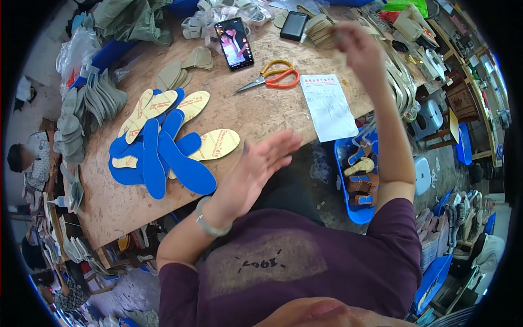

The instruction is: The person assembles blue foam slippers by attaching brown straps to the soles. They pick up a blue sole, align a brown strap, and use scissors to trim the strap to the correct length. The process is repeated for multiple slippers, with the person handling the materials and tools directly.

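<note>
My left hand (255, 171) hovers over the table's near edge with its fingers stretched out and nothing in them. Beside it lies a loose heap of insoles, some with a blue side up (188, 166), others with a cream printed side up (219, 144). My right hand (359, 52) reaches to the far right of the table, next to a stack of beige shoe pieces (320, 31). Its fingers are bent and smeared by motion, so whether it holds anything cannot be told. Scissors (271, 78) with orange and yellow handles rest between the hands, blades apart.
A phone (235, 44) showing a picture, a black box-shaped object (294, 25) and a paper sheet (328, 106) lie on the wooden table (109, 218). Grey shoe pieces (103, 98) line the left edge. Below the right edge stands a blue crate (357, 215) with brown sandals.
</note>
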`<state>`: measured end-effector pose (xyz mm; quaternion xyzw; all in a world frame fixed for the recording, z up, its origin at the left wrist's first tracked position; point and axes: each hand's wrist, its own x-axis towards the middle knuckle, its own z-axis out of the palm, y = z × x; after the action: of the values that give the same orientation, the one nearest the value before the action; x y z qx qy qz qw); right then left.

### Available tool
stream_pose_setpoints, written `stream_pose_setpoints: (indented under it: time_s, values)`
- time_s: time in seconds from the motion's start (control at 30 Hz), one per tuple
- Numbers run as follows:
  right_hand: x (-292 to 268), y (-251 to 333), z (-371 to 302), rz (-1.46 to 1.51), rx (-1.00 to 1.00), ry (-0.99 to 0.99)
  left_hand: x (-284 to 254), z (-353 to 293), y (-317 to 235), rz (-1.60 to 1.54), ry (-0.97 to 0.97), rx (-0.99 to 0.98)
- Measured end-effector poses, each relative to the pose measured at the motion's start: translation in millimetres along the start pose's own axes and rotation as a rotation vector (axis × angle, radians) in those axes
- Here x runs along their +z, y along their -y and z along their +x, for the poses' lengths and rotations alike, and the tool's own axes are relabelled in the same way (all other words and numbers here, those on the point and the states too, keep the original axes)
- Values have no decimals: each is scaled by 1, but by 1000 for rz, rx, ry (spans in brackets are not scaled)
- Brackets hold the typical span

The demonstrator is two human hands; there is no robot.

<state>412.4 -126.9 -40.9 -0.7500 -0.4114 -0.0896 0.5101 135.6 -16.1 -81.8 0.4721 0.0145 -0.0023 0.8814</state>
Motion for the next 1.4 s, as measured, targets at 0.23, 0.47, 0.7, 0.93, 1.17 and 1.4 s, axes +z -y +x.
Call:
stream_pose_setpoints:
  time_s: [0.23, 0.47, 0.7, 0.93, 1.17, 1.4]
  values:
    - [9, 126, -146, 267, -318, 961, 7, 3, -9, -487, 136, 154]
    - [0, 108, -191, 399, 105, 872, -55, -115, -56, -611, -239, 659]
    - [21, 50, -224, 260, 536, 1062, -124, -225, -33, -493, -948, 843]
    - [120, 63, -238, 253, -84, 968, -103, -212, 10, 84, -910, 530]
    - [174, 145, -220, 1257, 707, 841, -55, -168, 49, 729, -549, 46]
    - [191, 128, -199, 1238, 807, 518, -59, -163, 58, 648, -458, -150]
